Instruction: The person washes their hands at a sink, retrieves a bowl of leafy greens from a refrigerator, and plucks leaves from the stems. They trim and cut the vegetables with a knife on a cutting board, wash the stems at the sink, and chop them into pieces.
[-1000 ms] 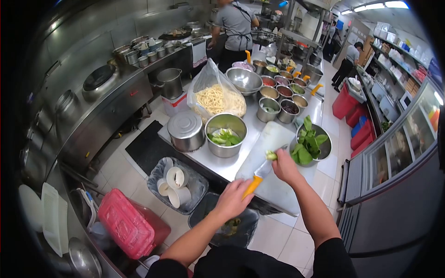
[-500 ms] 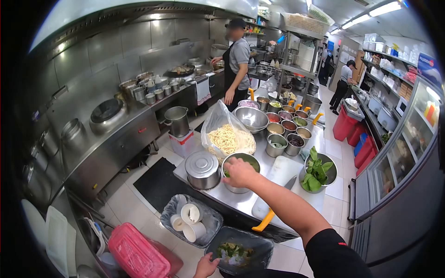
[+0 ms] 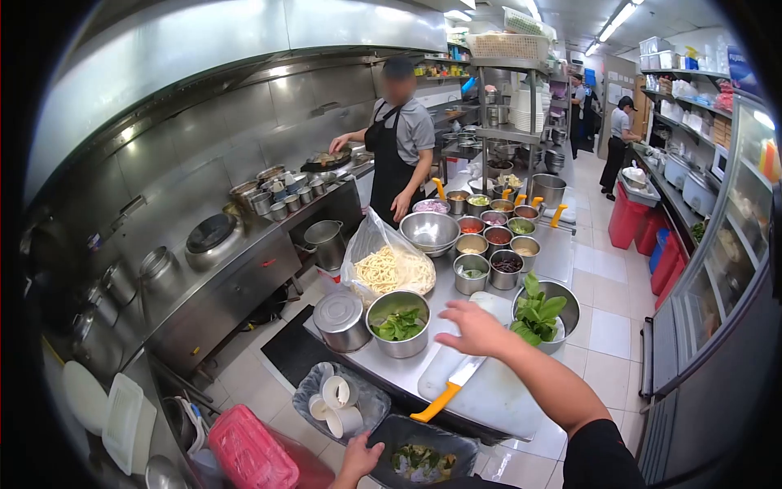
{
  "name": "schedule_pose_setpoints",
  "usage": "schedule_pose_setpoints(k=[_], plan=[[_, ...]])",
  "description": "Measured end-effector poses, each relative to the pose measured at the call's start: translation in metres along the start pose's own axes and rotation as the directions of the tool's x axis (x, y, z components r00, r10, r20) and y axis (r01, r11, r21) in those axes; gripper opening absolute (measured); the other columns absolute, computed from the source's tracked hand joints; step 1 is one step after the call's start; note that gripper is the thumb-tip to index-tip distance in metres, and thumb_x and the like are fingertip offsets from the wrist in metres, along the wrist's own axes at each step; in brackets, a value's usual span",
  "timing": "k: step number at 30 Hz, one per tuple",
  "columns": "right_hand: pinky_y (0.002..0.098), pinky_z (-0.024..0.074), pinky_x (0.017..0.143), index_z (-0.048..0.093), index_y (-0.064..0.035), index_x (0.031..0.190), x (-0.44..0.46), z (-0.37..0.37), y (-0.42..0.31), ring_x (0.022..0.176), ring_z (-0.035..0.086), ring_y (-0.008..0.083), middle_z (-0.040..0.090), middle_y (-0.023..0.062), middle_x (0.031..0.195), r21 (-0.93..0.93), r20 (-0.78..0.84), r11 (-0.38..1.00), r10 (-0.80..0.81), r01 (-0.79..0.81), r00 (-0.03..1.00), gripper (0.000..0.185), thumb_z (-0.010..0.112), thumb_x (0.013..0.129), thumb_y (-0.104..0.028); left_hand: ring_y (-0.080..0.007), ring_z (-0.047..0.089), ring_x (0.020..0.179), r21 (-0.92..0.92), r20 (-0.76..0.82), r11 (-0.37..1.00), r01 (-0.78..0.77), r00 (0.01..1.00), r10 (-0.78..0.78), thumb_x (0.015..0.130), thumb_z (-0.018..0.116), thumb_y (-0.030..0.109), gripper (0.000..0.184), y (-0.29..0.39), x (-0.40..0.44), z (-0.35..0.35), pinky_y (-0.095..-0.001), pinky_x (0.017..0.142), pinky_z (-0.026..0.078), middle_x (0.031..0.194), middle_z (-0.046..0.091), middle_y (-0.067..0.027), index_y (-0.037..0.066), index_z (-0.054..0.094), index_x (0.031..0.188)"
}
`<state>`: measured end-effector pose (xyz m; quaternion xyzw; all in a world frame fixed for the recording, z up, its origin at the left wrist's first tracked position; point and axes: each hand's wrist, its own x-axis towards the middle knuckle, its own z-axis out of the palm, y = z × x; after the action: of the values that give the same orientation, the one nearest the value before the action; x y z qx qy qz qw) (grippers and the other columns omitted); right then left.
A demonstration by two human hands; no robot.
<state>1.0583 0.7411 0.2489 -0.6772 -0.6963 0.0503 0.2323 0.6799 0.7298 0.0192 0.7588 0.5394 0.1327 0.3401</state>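
Note:
My right hand [image 3: 472, 328], fingers apart and holding nothing, hovers over the white cutting board [image 3: 489, 397]. Below it on the board lies a knife with a yellow handle [image 3: 437, 403]. To the hand's left stands a steel pot [image 3: 399, 349] with cut green leaves [image 3: 398, 324] inside. A steel bowl [image 3: 573, 319] with whole leafy greens [image 3: 538, 313] is at its right, partly behind my forearm. My left hand [image 3: 359, 456] is low, fingers spread and empty, beside a lined bin [image 3: 467, 447] with green scraps in it.
A clear bag of noodles [image 3: 380, 271], a lidded pot [image 3: 341, 320] and several steel containers [image 3: 506, 268] share the counter. Another lined bin [image 3: 371, 403] holds white tubs. A co-worker [image 3: 401, 138] stands past the counter. A red bin [image 3: 257, 452] is at lower left.
The knife has left my left hand and lies on the board. My right hand reached into the leaf pot, then moved back right, now empty. The co-worker has turned towards the counter.

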Motion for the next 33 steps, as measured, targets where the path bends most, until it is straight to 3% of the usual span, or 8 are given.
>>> schedule_pose_setpoints(k=[2,7,10,17,23,26,29,33], plan=[[0.0431,0.0455,0.104,0.066,-0.0053,0.120,-0.027,-0.018,0.032,0.124,0.054,0.0369,0.055,0.0204,0.134,0.027,-0.094,1.000,0.010,-0.007,0.996,0.049,0.073,0.086,-0.040,-0.0310,0.070,0.088,0.049,-0.008,0.999,0.001,1.000,0.000,0.086,0.071,0.037,0.064,0.016,-0.007,0.004,-0.0412,0.088,0.053,0.117,0.059,-0.0278,-0.001,0.055,0.135],[0.0406,0.0464,0.102,0.068,-0.0023,0.112,-0.088,-0.065,0.080,0.119,0.057,0.0358,0.058,0.0201,0.131,0.214,-0.266,0.963,0.220,-0.165,0.938,0.040,0.075,0.085,-0.031,-0.0282,0.070,0.087,0.082,0.026,0.997,0.014,1.000,-0.016,0.087,0.070,0.038,0.065,0.054,-0.020,0.007,-0.0391,0.089,0.053,0.123,0.056,-0.0270,0.000,0.052,0.137],[0.0405,0.0474,0.099,0.068,-0.0010,0.108,-0.111,-0.079,0.101,0.117,0.059,0.0360,0.060,0.0193,0.127,0.219,-0.356,0.959,0.249,-0.179,0.901,0.036,0.075,0.084,-0.027,-0.0272,0.070,0.086,0.099,0.011,0.995,0.028,1.000,-0.029,0.088,0.070,0.038,0.066,0.068,-0.026,0.007,-0.0380,0.089,0.053,0.125,0.055,-0.0258,0.000,0.052,0.138],[0.0400,0.0493,0.095,0.068,-0.0002,0.104,-0.134,-0.084,0.136,0.111,0.061,0.0350,0.063,0.0179,0.119,0.288,-0.411,0.926,0.349,-0.243,0.842,0.031,0.075,0.083,-0.023,-0.0262,0.069,0.087,0.099,0.003,0.994,0.045,0.999,-0.046,0.088,0.068,0.040,0.066,0.084,-0.036,0.006,-0.0385,0.089,0.053,0.127,0.054,-0.0241,0.001,0.052,0.138],[0.0404,0.0508,0.091,0.066,-0.0005,0.109,-0.132,-0.089,0.141,0.105,0.063,0.0351,0.065,0.0179,0.114,0.270,-0.367,0.910,0.400,-0.316,0.840,0.034,0.075,0.084,-0.022,-0.0262,0.069,0.087,0.072,0.000,0.997,0.030,1.000,-0.030,0.088,0.069,0.040,0.065,0.067,-0.038,0.017,-0.0385,0.089,0.053,0.126,0.056,-0.0236,0.002,0.052,0.138],[0.0407,0.0514,0.089,0.064,0.0008,0.113,-0.128,-0.089,0.139,0.104,0.064,0.0346,0.065,0.0187,0.114,0.250,-0.397,0.919,0.384,-0.304,0.834,0.039,0.075,0.084,-0.022,-0.0273,0.071,0.091,0.061,0.049,0.997,0.039,0.998,-0.042,0.090,0.068,0.038,0.066,0.069,-0.042,0.015,-0.0376,0.089,0.054,0.133,0.050,-0.0267,-0.001,0.049,0.140],[0.0370,0.0528,0.085,0.062,0.0028,0.117,-0.124,-0.091,0.135,0.094,0.066,0.0279,0.068,0.0173,0.109,0.200,-0.437,0.918,0.395,-0.341,0.808,0.043,0.076,0.082,-0.017,-0.0260,0.068,0.085,0.009,0.002,1.000,0.012,1.000,-0.012,0.087,0.069,0.039,0.065,0.059,-0.044,0.023,-0.0380,0.089,0.053,0.127,0.056,-0.0251,0.002,0.052,0.138],[0.0417,0.0528,0.088,0.053,0.0023,0.130,-0.121,-0.091,0.150,0.101,0.066,0.0350,0.065,0.0213,0.119,0.259,-0.428,0.902,0.428,-0.345,0.796,0.056,0.074,0.085,-0.023,-0.0256,0.068,0.082,0.016,0.001,1.000,-0.005,1.000,0.005,0.086,0.071,0.036,0.065,0.055,-0.045,0.022,-0.0377,0.087,0.053,0.126,0.056,-0.0243,0.000,0.052,0.137]])
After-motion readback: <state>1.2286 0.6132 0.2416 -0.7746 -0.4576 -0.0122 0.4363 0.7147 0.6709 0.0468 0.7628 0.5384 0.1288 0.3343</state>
